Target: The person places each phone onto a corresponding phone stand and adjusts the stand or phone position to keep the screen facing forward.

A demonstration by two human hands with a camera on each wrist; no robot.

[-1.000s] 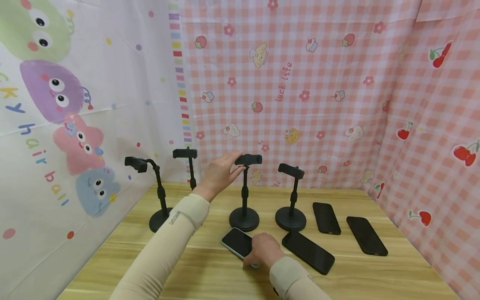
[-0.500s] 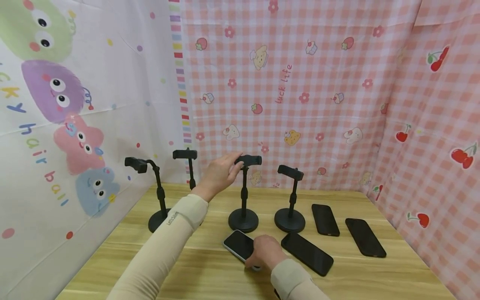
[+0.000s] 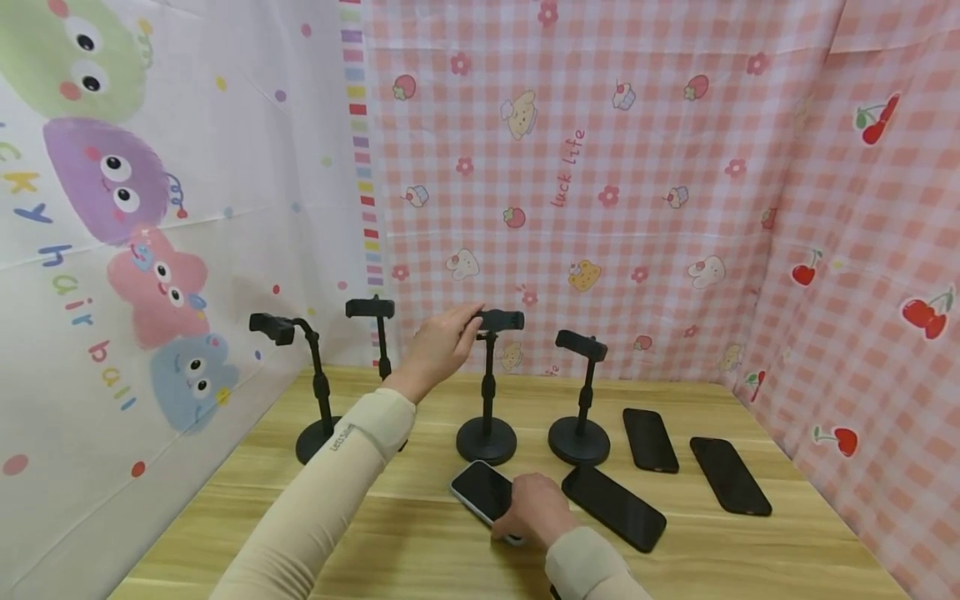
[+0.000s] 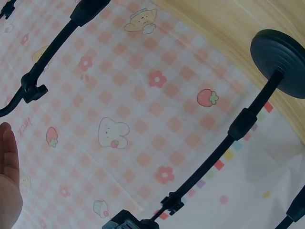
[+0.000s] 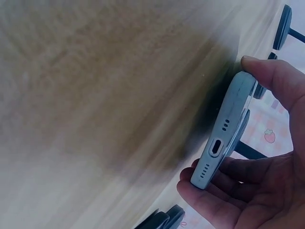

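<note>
Slightly to the right now, the white-edged phone (image 3: 482,490) has slid with the right hand (image 3: 534,506), while the left hand (image 3: 438,346) stays at the clamp (image 3: 502,321) of the middle stand (image 3: 487,439). Thumb and fingers of the right hand grip the phone by its opposite long edges at the near end, where the wrist view shows its port. That phone lies screen up, just nearer than the middle stand's base. Left thumb and fingertips meet the clamp's left end; I cannot tell whether they pinch it. Just to the right is another stand (image 3: 579,441); to the left are two more, the leftmost stand (image 3: 322,387) and a farther stand (image 3: 383,342), its base hidden behind the left sleeve (image 3: 322,500). Three black phones (image 3: 615,507) lie screen up on the right of the wooden table (image 3: 405,542).
</note>
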